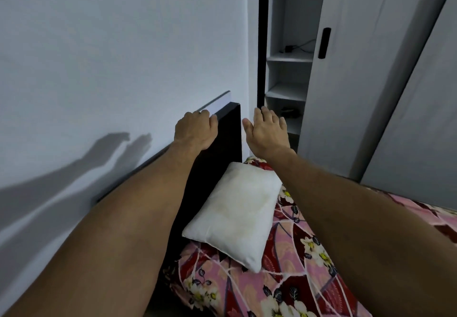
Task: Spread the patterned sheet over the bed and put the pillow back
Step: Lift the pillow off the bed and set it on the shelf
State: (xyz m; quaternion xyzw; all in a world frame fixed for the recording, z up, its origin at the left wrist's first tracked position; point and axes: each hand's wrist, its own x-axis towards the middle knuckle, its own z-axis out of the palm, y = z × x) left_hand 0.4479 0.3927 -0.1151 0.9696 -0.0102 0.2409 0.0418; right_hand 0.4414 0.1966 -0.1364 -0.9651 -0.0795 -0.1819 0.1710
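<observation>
A white pillow [236, 212] lies on the bed against the black headboard [222, 138]. Under it the pink and red floral sheet [284, 274] covers the mattress. My left hand [195, 128] rests on the top edge of the headboard, with its fingers curled over it. In the air past the headboard's right end hovers my right hand [265, 131], fingers straight and spread, holding nothing. Both forearms reach out over the pillow.
A white wall [111, 57] stands behind the headboard. To the right is a white wardrobe [358, 81] with a black handle and an open shelf column [288, 74] holding small dark items.
</observation>
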